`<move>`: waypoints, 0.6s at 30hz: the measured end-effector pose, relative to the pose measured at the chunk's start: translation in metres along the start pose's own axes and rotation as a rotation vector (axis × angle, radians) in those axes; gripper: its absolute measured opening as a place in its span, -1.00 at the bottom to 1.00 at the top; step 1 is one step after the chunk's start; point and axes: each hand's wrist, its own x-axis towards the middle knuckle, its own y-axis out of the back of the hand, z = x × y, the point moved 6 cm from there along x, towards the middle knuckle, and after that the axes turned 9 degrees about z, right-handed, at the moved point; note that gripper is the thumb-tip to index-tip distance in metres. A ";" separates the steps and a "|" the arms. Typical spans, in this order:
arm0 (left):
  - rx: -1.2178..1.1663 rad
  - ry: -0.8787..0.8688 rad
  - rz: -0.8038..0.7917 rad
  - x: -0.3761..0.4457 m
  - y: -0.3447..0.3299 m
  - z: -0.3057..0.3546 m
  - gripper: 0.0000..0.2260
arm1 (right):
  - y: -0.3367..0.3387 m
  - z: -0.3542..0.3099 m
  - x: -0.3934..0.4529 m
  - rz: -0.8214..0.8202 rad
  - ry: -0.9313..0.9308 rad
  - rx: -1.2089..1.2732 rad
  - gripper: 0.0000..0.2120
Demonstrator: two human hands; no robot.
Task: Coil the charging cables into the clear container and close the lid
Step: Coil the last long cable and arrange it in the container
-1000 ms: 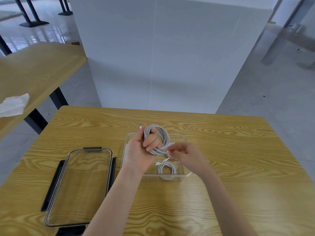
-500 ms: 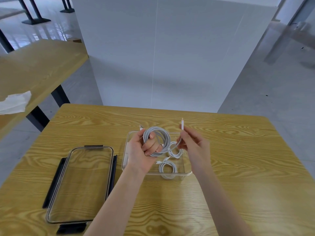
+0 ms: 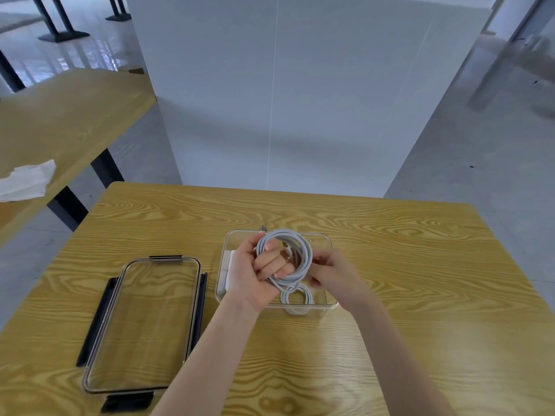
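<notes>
Currently the left hand [image 3: 255, 274] holds the coiled white charging cable [image 3: 285, 259] above the clear container [image 3: 326, 244], fingers curled through the loops, thumb side clamping the bundle. The right hand [image 3: 333, 273] touches the coil's right edge; its fingers look curled onto the strands, likely tucking the tail end, though the pinch itself is mostly hidden. A second, smaller coiled cable [image 3: 295, 297] already lies in the container near its front wall, partly behind the held coil. Something white and blocky [image 3: 226, 270] sits at the container's left wall; can't tell what it is. The lid [image 3: 141, 325], clear with black latches, lies flat on the wooden surface [image 3: 420, 265] just left of the container, not yet fitted. Handling call: the cable looks light, limp and springy, so loops will probably fan out if released early; best held across all strands at one spot on the ring and lowered flat. The connector [image 3: 263, 228] poking out at the coil's far side should go inside the rim before the lid closes. Container probably rigid plastic, light enough to slide when latches get pressed. No brand, label or text readable anywhere.
</notes>
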 end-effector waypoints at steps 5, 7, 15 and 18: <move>-0.011 0.003 0.125 0.003 0.008 -0.001 -0.59 | -0.006 0.006 0.001 0.019 -0.233 0.420 -0.66; -0.001 -0.003 0.171 0.006 0.013 -0.003 -0.56 | -0.005 0.009 0.001 0.070 -0.255 0.461 -0.71; 0.084 -0.012 0.271 0.008 0.021 -0.010 -0.52 | 0.000 -0.001 0.002 0.360 0.359 -0.468 -0.80; 0.098 -0.004 0.289 0.009 0.023 -0.012 -0.52 | -0.004 -0.006 -0.001 0.412 0.543 -0.704 -0.81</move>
